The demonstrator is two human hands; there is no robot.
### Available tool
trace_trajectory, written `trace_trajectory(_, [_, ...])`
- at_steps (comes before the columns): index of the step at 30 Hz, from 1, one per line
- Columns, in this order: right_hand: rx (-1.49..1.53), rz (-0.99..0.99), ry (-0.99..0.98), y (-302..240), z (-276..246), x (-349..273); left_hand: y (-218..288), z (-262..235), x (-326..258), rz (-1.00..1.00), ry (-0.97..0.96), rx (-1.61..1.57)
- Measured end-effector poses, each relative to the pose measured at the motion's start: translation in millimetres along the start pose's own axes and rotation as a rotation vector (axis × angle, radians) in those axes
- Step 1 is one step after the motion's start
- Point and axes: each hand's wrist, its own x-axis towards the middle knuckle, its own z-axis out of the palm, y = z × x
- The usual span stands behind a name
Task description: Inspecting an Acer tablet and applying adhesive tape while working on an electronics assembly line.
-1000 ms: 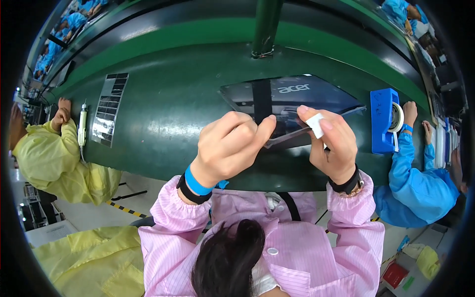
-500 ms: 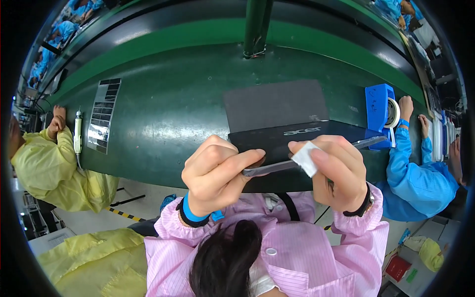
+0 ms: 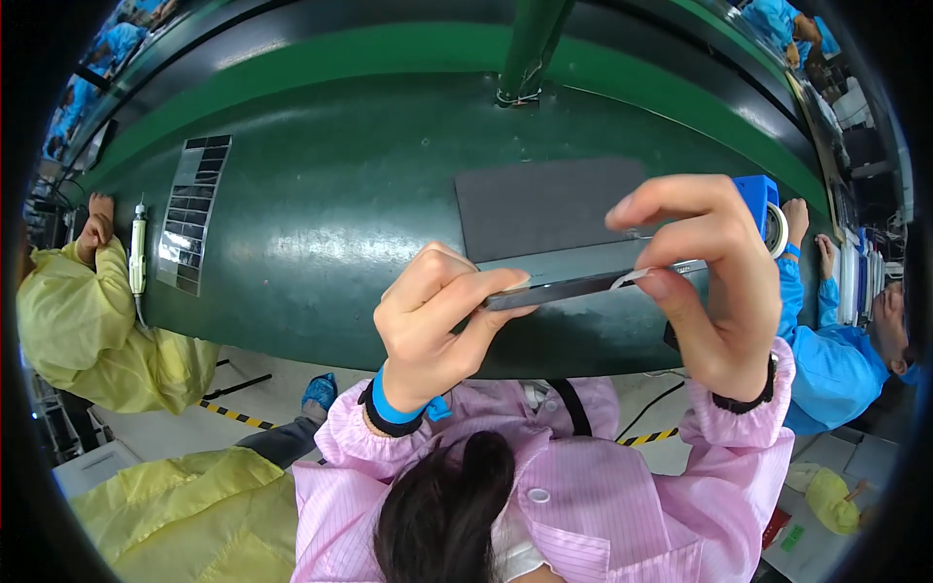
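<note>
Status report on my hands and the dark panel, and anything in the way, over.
Left hand pinching dark panel's left end. Right hand at panel's edge, white scrap by thumb tip. Blue tape dispenser beyond, partly hidden.

From here, R hand [image 3: 729, 267] is hiding pt of the blue tape dispenser [image 3: 757, 199] & R end of dark panel [image 3: 564, 289]; white wipe [image 3: 630, 279] is showing only its edge.
</note>
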Motion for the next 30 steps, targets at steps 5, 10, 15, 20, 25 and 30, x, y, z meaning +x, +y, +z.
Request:
trace_trajectory(5, [0.173, 0.172, -0.099, -10, -2, 11, -5, -1, 13, 0.03, 0.027, 0.055])
trace_trajectory(10, [-0.099, -0.065, -0.157, -7, -9, 31, -3, 3, 18, -0.111, -0.031, -0.112])
trace_trajectory(15, [0.111, 0.326, -0.189, -16, 2, 30, -9, 3, 15, -0.073, -0.008, -0.099])
trace_trajectory(20, [-0.008, 0.017, -0.315, 0, -2, 35, -10, 5, 16, -0.038, 0.016, -0.125])
trace_trajectory(25, [-0.076, 0.071, -0.414, -12, -2, 44, -9, 4, 18, -0.053, 0.017, -0.137])
trace_trajectory(30, [-0.144, -0.006, -0.183, -8, 16, 27, -11, 6, 19, -0.032, 0.032, -0.155])
